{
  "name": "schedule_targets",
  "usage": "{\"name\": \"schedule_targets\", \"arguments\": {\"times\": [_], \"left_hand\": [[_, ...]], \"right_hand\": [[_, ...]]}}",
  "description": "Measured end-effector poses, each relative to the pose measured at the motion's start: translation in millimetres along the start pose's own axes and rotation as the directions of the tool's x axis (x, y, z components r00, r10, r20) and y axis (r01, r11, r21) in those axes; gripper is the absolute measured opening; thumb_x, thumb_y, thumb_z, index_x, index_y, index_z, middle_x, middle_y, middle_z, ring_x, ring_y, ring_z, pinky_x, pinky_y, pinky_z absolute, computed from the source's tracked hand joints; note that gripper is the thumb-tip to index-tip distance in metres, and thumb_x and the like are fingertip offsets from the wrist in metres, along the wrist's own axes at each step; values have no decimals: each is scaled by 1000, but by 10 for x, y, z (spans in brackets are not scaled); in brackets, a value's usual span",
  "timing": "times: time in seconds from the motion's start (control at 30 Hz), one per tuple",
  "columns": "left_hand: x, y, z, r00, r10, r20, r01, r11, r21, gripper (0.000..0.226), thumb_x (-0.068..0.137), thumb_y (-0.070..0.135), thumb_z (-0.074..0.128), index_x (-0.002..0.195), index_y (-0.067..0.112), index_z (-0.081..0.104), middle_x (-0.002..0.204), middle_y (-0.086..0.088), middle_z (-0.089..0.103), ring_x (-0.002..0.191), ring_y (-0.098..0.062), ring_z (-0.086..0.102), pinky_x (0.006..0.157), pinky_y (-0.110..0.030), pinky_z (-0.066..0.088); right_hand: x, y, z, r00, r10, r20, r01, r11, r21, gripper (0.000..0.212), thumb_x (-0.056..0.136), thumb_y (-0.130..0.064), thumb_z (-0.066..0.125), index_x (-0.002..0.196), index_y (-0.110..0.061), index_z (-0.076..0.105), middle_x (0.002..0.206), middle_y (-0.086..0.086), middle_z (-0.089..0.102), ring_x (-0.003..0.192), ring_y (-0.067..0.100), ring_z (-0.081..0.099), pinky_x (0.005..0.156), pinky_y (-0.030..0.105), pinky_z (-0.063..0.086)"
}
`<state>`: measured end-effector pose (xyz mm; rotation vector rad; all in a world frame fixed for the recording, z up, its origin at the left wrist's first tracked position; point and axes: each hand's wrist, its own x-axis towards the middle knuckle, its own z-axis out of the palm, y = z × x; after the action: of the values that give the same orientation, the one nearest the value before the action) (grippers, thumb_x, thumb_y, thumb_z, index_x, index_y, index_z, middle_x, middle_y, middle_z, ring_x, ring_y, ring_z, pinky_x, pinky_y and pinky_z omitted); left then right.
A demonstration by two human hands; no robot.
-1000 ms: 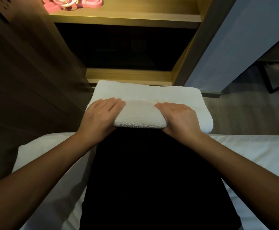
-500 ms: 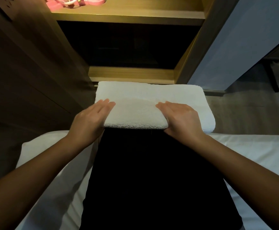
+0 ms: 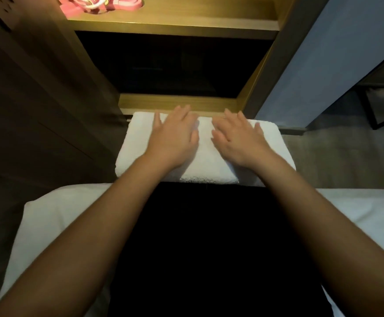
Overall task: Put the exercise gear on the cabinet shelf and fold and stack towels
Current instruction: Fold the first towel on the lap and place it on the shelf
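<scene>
A folded white towel [image 3: 206, 162] lies across my lap, just in front of the wooden cabinet. My left hand [image 3: 174, 136] rests flat on the towel's top, fingers spread and straight. Beside it my right hand [image 3: 238, 139] lies flat on the towel too, fingers spread. Both sets of fingertips reach the towel's far edge. Pink exercise gear [image 3: 95, 4], bands and a rope with white cord, sits on the lit upper cabinet shelf [image 3: 186, 26] at the top left.
Below the upper shelf is a dark open compartment with a lower wooden shelf [image 3: 177, 102]. A dark wooden panel [image 3: 38, 99] stands at the left, a grey wall [image 3: 323, 65] at the right. A white bed [image 3: 67, 207] lies under me.
Both hands let go of the towel's near edge and slid forward on top of it; they now lie flat with spread fingers near its far edge.
</scene>
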<state>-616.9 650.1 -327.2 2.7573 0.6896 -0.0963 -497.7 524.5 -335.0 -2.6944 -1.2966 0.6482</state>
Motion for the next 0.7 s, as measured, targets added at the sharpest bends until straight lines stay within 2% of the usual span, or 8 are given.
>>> {"name": "schedule_targets", "arguments": {"times": [0.07, 0.2, 0.37, 0.47, 0.53, 0.6, 0.67, 0.7], "left_hand": [[-41, 45, 246, 993, -4, 120, -7, 996, 91, 54, 102, 41, 19, 154, 29, 15, 163, 1, 4, 150, -18, -1, 119, -54, -3], [-192, -170, 402, 996, -48, 72, 39, 992, 122, 62, 95, 61, 8, 153, 38, -1, 162, 4, -12, 149, -20, -12, 116, -54, -7], [-278, -446, 323, 954, -273, 127, 275, 961, 4, 68, 93, 68, 11, 152, 39, -5, 162, 0, -15, 149, -26, -12, 115, -60, 3], [-261, -607, 269, 907, -384, 171, 407, 904, -129, 74, 91, 71, 22, 152, 35, 0, 163, -2, -8, 148, -33, 6, 111, -60, 23], [-173, -730, 198, 846, -473, 245, 530, 792, -302, 82, 88, 74, 32, 152, 35, -1, 163, -4, 4, 142, -40, 24, 106, -58, 31], [-59, -915, 141, 733, -542, 412, 680, 559, -474, 91, 82, 77, 40, 154, 32, 5, 160, -8, 19, 138, -41, 30, 108, -59, 31], [33, -1099, 94, 640, -465, 612, 766, 317, -559, 88, 79, 81, 42, 143, 22, 40, 151, -10, 39, 132, -36, 42, 108, -55, 33], [66, -1163, 77, 622, -405, 670, 779, 236, -581, 76, 80, 80, 43, 126, 20, 57, 139, -11, 54, 121, -32, 54, 101, -49, 42]], "right_hand": [[-42, 56, 197, 991, 50, 127, -36, 994, -107, 58, 98, -58, 10, 153, -40, 0, 163, -6, -11, 149, 26, -11, 113, 62, -4], [-145, 223, 307, 992, 101, 78, -93, 991, -99, 69, 88, -74, 4, 150, -45, -12, 160, -8, -21, 148, 26, -18, 112, 63, -8], [-168, 386, 265, 950, 278, 145, -287, 957, 42, 80, 85, -80, 12, 150, -41, -11, 160, 0, -21, 147, 33, -16, 113, 64, 3], [-133, 588, 208, 906, 376, 194, -417, 870, 262, 87, 88, -76, 26, 154, -30, -7, 162, 5, -13, 148, 36, 1, 116, 55, 14], [-65, 768, 168, 865, 446, 230, -499, 725, 474, 91, 88, -72, 37, 155, -22, 0, 161, 9, 11, 143, 36, 24, 114, 49, 24], [0, 945, 153, 809, 486, 329, -573, 534, 621, 86, 88, -71, 41, 151, -15, 25, 149, 12, 40, 129, 34, 45, 108, 46, 35], [35, 1066, 142, 765, 439, 470, -637, 411, 653, 77, 86, -75, 40, 135, -16, 47, 131, 13, 58, 113, 32, 57, 101, 46, 43], [42, 1104, 120, 750, 416, 514, -658, 389, 645, 75, 84, -77, 40, 128, -18, 53, 122, 12, 63, 107, 31, 60, 97, 44, 45]]}}
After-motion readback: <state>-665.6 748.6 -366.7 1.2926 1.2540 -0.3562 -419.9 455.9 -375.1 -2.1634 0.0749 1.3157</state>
